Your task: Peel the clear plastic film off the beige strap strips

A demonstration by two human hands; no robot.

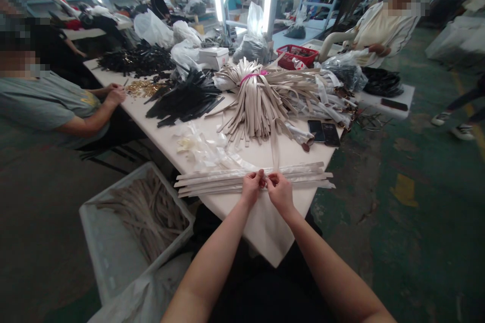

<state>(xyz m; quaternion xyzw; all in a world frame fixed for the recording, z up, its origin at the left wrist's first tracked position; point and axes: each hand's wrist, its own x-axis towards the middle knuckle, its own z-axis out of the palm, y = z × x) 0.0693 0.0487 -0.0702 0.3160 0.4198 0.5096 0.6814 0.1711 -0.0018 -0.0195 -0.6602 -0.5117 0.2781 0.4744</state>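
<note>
Workshop floor (pixel 420 242), green and worn, spreads away toward 3 o'clock from my hands, with lit blue framework at 12. Before me is the pale table (pixel 174 144), its near corner pointing at 6 o'clock. At 10 o'clock a person in a grey shirt (pixel 45 101) sits with both hands together at the table's edge; another, in a light jacket (pixel 373 28), is at 1 o'clock. A translucent crate (pixel 102 247) stands at 8 o'clock, beige strips (pixel 151 217) heaped inside it. Straight ahead at 12 fans a big bundle of beige strips (pixel 255 106), with a pink tie (pixel 252 76) around it. Black strips (pixel 184 97) lie in a pile at 11, and a red basket (pixel 297 57) sits between 12 and 1. Right under my hands, a row of flat pale strips (pixel 212 182) lies crosswise, from 9 to 3 o'clock. Above the row, my left hand (pixel 252 184) and my right hand (pixel 279 189) nearly meet, thumbs and fingers of both pinched closed; what is between the fingertips is too small for me to make out. Two dark phones (pixel 317 131) lie side by side at 2, and small gold pieces (pixel 144 88) are scattered at 10.
</note>
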